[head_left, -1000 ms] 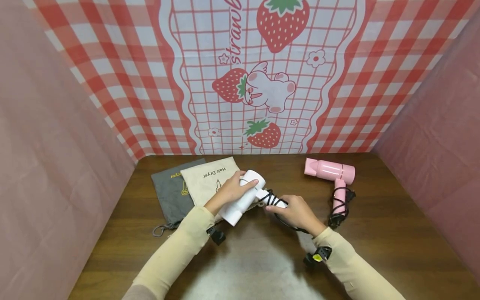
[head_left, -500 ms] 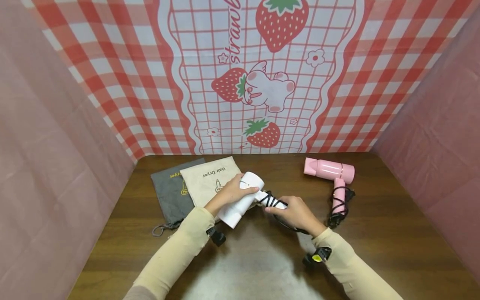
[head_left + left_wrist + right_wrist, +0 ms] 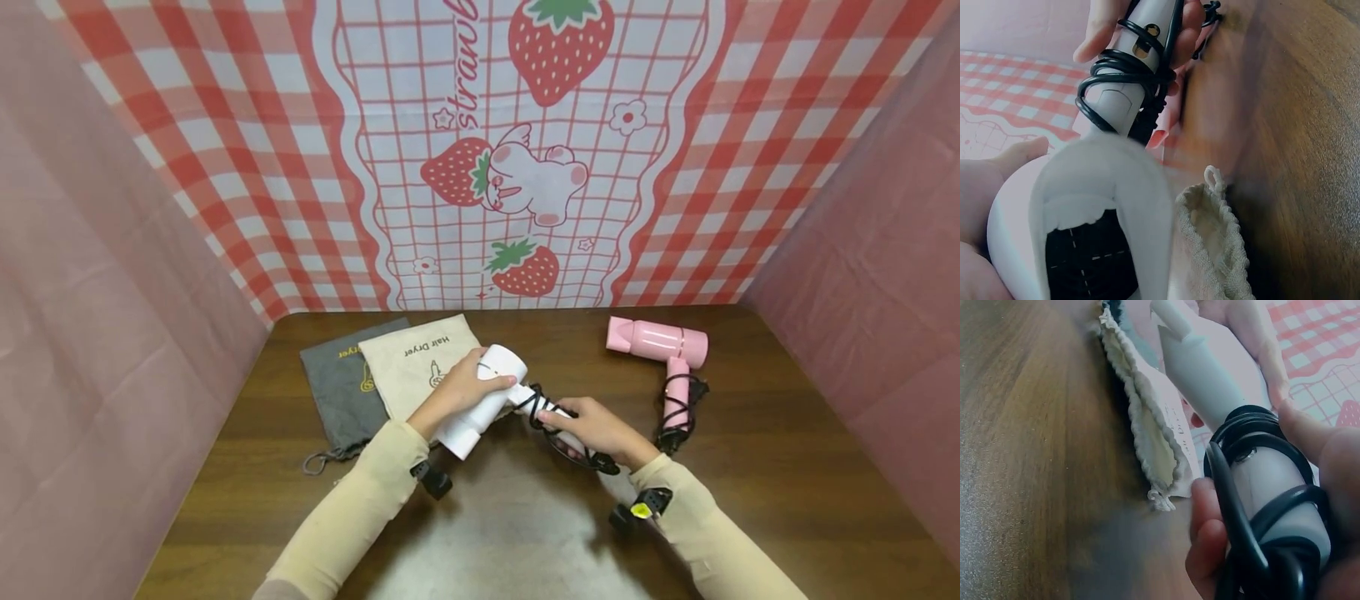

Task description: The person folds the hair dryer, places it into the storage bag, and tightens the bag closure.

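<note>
A white hair dryer (image 3: 482, 414) is held over the table between both hands, its nozzle toward the near left. My left hand (image 3: 467, 388) grips the barrel from above. My right hand (image 3: 597, 427) holds the handle, its fingers curled round it, as the right wrist view shows. A black cord (image 3: 1260, 425) is wound several times round that handle. In the left wrist view the nozzle mouth (image 3: 1094, 250) faces the camera. Just behind the dryer lies a cream drawstring bag (image 3: 408, 358) printed "Hair Dryer", its gathered mouth (image 3: 1147, 434) toward the near side.
A grey drawstring bag (image 3: 341, 408) lies partly under the cream one at the left. To the right rests a pink hair dryer (image 3: 660, 340) with its black cord wrapped round the handle. A red-checked strawberry cloth (image 3: 525, 167) hangs behind the wooden table (image 3: 787, 467).
My right hand has shifted slightly and its fingers now wrap further round the handle and cord. The cord's loose end has gathered under that hand. My left hand keeps its grip on the barrel.
</note>
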`<state>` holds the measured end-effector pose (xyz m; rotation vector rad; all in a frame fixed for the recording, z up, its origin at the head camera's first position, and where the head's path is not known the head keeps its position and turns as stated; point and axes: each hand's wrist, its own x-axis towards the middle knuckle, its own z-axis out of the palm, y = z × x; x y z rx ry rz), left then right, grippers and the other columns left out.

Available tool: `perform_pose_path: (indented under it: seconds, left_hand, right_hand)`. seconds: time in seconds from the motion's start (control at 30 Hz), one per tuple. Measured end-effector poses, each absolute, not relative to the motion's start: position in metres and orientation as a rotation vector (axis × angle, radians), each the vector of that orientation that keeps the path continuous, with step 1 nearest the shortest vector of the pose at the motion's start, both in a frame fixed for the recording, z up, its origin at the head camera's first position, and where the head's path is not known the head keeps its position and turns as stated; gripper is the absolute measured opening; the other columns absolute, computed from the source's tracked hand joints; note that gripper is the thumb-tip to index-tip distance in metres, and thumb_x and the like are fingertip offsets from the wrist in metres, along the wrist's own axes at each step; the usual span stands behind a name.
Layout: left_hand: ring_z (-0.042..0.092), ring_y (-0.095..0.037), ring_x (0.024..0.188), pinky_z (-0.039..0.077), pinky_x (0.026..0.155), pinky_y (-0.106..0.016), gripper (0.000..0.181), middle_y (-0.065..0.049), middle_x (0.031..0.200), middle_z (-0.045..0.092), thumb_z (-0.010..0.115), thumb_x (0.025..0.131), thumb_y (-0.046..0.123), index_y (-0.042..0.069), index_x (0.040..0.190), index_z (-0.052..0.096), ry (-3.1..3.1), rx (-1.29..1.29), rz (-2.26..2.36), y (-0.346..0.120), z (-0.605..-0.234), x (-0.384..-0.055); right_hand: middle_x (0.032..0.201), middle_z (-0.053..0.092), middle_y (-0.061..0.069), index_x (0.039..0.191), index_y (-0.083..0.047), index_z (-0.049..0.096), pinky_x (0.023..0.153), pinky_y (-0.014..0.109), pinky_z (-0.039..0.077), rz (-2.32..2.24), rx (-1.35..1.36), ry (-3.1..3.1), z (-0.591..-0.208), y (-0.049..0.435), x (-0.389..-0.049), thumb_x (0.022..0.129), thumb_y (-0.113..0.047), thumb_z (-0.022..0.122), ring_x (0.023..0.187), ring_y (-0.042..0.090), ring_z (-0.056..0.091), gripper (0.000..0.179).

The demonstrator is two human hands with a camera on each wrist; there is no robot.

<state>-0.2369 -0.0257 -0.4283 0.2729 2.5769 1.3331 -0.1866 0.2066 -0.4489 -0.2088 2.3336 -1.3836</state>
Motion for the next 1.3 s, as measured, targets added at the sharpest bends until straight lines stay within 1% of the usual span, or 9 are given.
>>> perform_pose_path:
  seconds: [0.17,0.33,0.43,0.57,0.8,0.93,1.13,1.3]
  left_hand:
    - [0.060,-0.025,0.088,0.050,0.063,-0.031,0.077,-0.019,0.123,0.060,0.070,0.086,0.042,0.007,0.146,0.038,2.603,0.269,1.363,-0.024,-0.427,-0.234]
    - [0.061,-0.027,0.092,0.049,0.067,-0.031,0.077,-0.018,0.128,0.061,0.070,0.085,0.045,0.011,0.147,0.038,2.657,0.243,1.389,-0.022,-0.426,-0.231]
    - [0.062,-0.027,0.091,0.047,0.066,-0.030,0.078,-0.018,0.127,0.061,0.069,0.085,0.046,0.012,0.147,0.039,2.702,0.238,1.380,-0.021,-0.427,-0.230]
    - [0.062,-0.027,0.089,0.046,0.065,-0.031,0.078,-0.018,0.125,0.063,0.069,0.084,0.049,0.014,0.148,0.039,2.753,0.216,1.361,-0.020,-0.428,-0.228]
    - [0.062,-0.029,0.092,0.046,0.070,-0.034,0.077,-0.016,0.128,0.063,0.068,0.084,0.051,0.017,0.148,0.040,2.797,0.169,1.384,-0.020,-0.426,-0.224]
    - [0.062,-0.029,0.091,0.046,0.070,-0.035,0.077,-0.016,0.126,0.064,0.068,0.084,0.051,0.017,0.147,0.040,2.809,0.159,1.408,-0.021,-0.425,-0.222]
    - [0.062,-0.031,0.097,0.047,0.073,-0.037,0.078,-0.016,0.131,0.061,0.069,0.084,0.050,0.016,0.148,0.040,2.794,0.103,1.436,-0.022,-0.426,-0.217]
    - [0.062,-0.032,0.099,0.048,0.076,-0.040,0.078,-0.016,0.130,0.062,0.068,0.084,0.051,0.015,0.147,0.041,2.810,0.070,1.433,-0.021,-0.427,-0.214]
  right_hand:
    - [0.059,0.058,0.001,0.091,-0.003,0.062,0.047,0.027,0.047,-1.409,-0.144,2.396,-0.453,0.203,-0.185,0.092,-0.048,0.062,0.046,0.011,0.053,0.045]
    - [0.054,0.055,0.000,0.082,-0.004,0.062,0.044,0.028,0.045,-1.433,-0.113,2.524,-0.455,0.198,-0.183,0.091,-0.045,0.065,0.043,0.012,0.050,0.041]
    - [0.054,0.055,-0.001,0.084,-0.003,0.063,0.043,0.028,0.044,-1.461,-0.093,2.559,-0.455,0.194,-0.181,0.091,-0.042,0.066,0.043,0.012,0.050,0.039]
    - [0.057,0.056,0.000,0.089,-0.003,0.065,0.044,0.028,0.044,-1.488,-0.041,2.598,-0.454,0.188,-0.179,0.090,-0.040,0.066,0.045,0.012,0.050,0.037]
    - [0.059,0.058,-0.001,0.094,-0.005,0.068,0.045,0.026,0.044,-1.525,0.070,2.646,-0.455,0.177,-0.175,0.089,-0.042,0.067,0.046,0.012,0.051,0.037]
    - [0.060,0.059,0.000,0.098,-0.004,0.069,0.046,0.026,0.045,-1.570,0.105,2.649,-0.456,0.174,-0.174,0.088,-0.040,0.069,0.048,0.011,0.052,0.038]
    - [0.060,0.060,0.000,0.096,-0.004,0.070,0.045,0.026,0.045,-1.608,0.140,2.626,-0.460,0.171,-0.172,0.087,-0.040,0.070,0.047,0.011,0.053,0.038]
    - [0.058,0.059,-0.001,0.095,-0.003,0.070,0.045,0.025,0.044,-1.652,0.162,2.610,-0.463,0.169,-0.171,0.088,-0.037,0.070,0.047,0.011,0.052,0.035]
